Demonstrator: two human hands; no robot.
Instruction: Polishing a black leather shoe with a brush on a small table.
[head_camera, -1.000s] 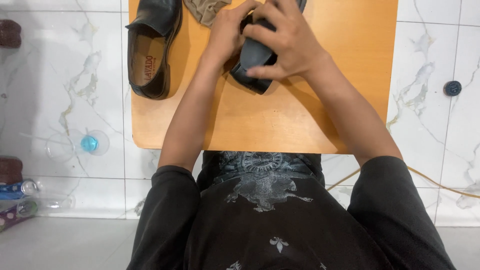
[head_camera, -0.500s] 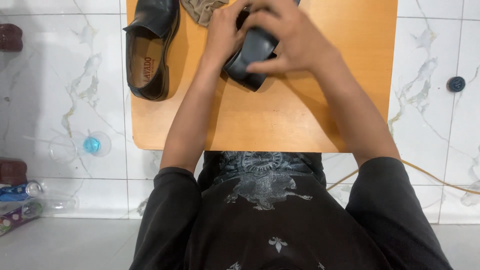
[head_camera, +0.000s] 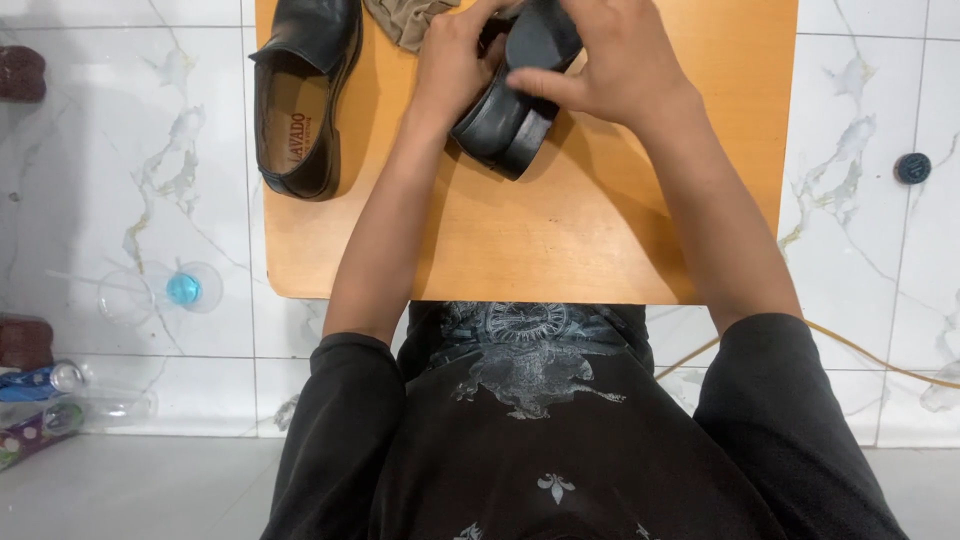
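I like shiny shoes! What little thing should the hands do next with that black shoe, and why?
Probably reach the left hand for the brown cloth. Both hands, the right hand too, hold the black shoe tipped on its side above the wooden table, and the cloth lies just beside it.

Both hands gripped one black shoe (head_camera: 515, 100) over the wooden table (head_camera: 540, 240); left hand (head_camera: 455, 60), right hand (head_camera: 610, 60); second shoe (head_camera: 300, 100) lay well left of the grip.
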